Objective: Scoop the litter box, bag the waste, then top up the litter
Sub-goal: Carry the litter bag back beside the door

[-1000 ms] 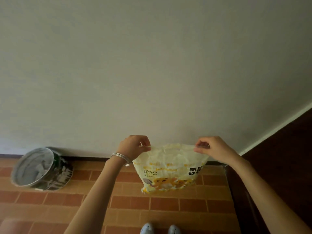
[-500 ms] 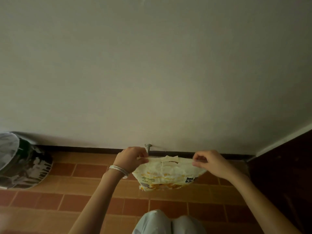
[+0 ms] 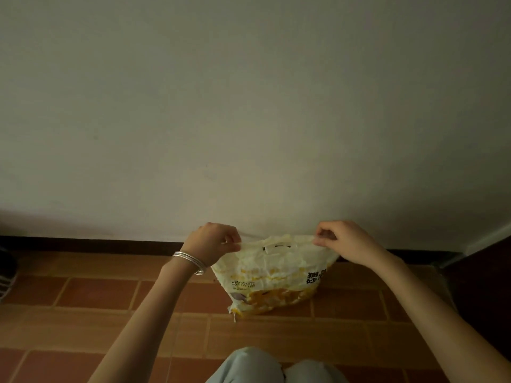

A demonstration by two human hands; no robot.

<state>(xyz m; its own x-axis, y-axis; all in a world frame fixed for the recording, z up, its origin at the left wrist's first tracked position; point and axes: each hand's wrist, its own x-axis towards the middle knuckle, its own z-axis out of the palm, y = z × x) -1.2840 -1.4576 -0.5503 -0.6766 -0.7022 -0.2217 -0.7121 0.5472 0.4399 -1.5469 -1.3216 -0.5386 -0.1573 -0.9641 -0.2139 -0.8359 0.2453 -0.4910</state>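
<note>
Holding the litter bag (image 3: 272, 275) by its top edge, one hand at each corner. Left hand (image 3: 213, 241) pinches the left end of the top seam, fingers curled onto the thumb; thin silver bangles (image 3: 190, 261) ring that wrist. Right hand (image 3: 345, 241) pinches the right end the same way, so the top is stretched flat between the two.

Bag is pale and crumpled, with yellow-orange print on the lower half, BENTONITE legible at lower left, dark characters at the right edge and a slot handle near the top middle. It hangs over the reddish tile floor (image 3: 96, 294), close to the dark skirting (image 3: 83, 243) at the foot of the plain white wall (image 3: 249, 106) — whether its bottom touches the tiles I cannot tell.

Knees (image 3: 271, 366) in light trousers show at the near edge. Dark panel (image 3: 484, 286) at right. A dark object (image 3: 5, 269) is cut off by the left edge — too little in view to identify.
</note>
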